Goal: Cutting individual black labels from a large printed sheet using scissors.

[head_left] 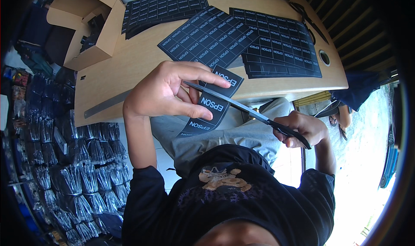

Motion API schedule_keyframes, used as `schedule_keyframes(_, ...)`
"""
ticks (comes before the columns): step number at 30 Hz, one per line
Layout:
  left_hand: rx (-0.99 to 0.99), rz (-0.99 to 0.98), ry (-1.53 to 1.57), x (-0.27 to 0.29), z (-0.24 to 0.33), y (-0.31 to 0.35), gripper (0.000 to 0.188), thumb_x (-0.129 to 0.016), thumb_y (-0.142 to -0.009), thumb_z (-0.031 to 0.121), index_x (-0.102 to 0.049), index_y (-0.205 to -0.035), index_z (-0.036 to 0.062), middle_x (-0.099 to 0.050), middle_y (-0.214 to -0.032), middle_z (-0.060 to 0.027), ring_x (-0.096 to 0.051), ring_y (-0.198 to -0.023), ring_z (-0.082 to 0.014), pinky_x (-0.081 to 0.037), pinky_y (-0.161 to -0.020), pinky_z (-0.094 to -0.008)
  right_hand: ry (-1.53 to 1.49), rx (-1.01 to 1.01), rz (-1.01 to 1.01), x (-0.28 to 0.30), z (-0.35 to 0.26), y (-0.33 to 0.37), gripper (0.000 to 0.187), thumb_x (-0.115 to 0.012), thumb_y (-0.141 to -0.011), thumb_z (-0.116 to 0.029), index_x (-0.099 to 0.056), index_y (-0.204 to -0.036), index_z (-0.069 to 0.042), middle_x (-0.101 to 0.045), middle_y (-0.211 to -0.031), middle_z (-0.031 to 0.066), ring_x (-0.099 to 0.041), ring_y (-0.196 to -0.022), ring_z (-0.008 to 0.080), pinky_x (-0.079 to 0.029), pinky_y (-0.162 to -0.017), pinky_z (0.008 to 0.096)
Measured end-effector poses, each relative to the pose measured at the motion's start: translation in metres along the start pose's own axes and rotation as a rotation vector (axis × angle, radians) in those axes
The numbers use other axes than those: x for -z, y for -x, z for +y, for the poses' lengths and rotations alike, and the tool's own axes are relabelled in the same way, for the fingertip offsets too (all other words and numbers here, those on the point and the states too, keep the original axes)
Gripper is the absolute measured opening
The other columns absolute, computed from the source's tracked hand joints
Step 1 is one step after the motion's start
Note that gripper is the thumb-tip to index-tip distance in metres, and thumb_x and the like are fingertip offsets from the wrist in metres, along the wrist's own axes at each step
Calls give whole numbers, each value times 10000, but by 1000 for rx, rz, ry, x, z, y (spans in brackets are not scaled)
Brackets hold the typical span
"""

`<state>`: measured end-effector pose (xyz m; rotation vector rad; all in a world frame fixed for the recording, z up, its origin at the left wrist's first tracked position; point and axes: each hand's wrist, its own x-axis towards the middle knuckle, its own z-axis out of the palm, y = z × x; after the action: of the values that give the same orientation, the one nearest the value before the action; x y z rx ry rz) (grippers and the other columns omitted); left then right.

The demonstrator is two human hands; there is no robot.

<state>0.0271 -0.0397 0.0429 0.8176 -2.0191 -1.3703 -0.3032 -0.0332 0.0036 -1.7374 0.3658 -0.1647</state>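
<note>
My left hand (166,88) holds a black strip of printed labels (212,107) between thumb and fingers, above my lap at the desk's near edge. White lettering and thin lines divide the strip into rectangles. With my right hand (304,129) I grip the dark handles of a pair of scissors (248,107). Their long blades lie slantwise across the strip, between two labels, and the tips reach close to my left palm. How far apart the blades are is hard to see.
On the wooden desk (103,84) lie a middle label sheet (207,36), a right stack (281,43), a back-left stack (164,8) and a metal ruler (108,103). An open cardboard box (88,25) stands far left. Plastic-wrapped bundles (82,177) fill the left. Another person's foot (343,131) shows right.
</note>
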Motion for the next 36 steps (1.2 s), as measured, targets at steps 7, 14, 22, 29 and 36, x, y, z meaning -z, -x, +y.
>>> schedule_keyframes(7, -25, 36, 175, -3, -10, -4, 563, -768, -569, -101, -591, -1102, -61, -577, -916, -85, -625, -755, -99, -544, -581, -158, 44, -11, 32, 1, 7, 5, 497, -575, -859, -474, -548, -685, -9, -492, -544, 38, -502, -464, 149, -357, -445, 286)
schedule_keyframes(14, -20, 151, 91, 20, -7, 9, 604, -766, -577, -111, -565, -1144, -60, -568, -980, -95, -553, -623, -58, -465, -517, -148, -11, -171, 91, 7, -4, 15, 474, -607, -844, -442, -576, -726, 16, -502, -556, 28, -500, -478, 147, -369, -458, 286)
schedule_keyframes(22, 88, 546, -28, 95, -36, 34, 485, -705, -735, -10, -544, -1193, -10, -614, -1044, -85, -569, -731, -50, -484, -647, -187, -302, -258, 309, -18, 23, 39, 575, -624, -793, -530, -502, -752, 31, -460, -458, 14, -461, -353, 90, -374, -346, 226)
schedule_keyframes(29, 215, 926, -378, 225, -77, 67, 418, -720, -731, 39, -596, -1129, 19, -648, -954, -66, -574, -679, -69, -462, -606, -217, -331, -242, 311, -25, 35, 42, 579, -590, -808, -538, -489, -778, 32, -440, -453, 12, -442, -347, 93, -369, -343, 232)
schedule_keyframes(36, 399, 1086, -485, 297, -109, 90, 862, -769, -646, 22, -298, -1366, -19, -663, -1029, -108, -602, -732, -133, -480, -590, -243, -366, -240, 360, -28, 43, 39, 587, -607, -798, -531, -506, -807, 47, -451, -461, 22, -453, -356, 101, -377, -347, 240)
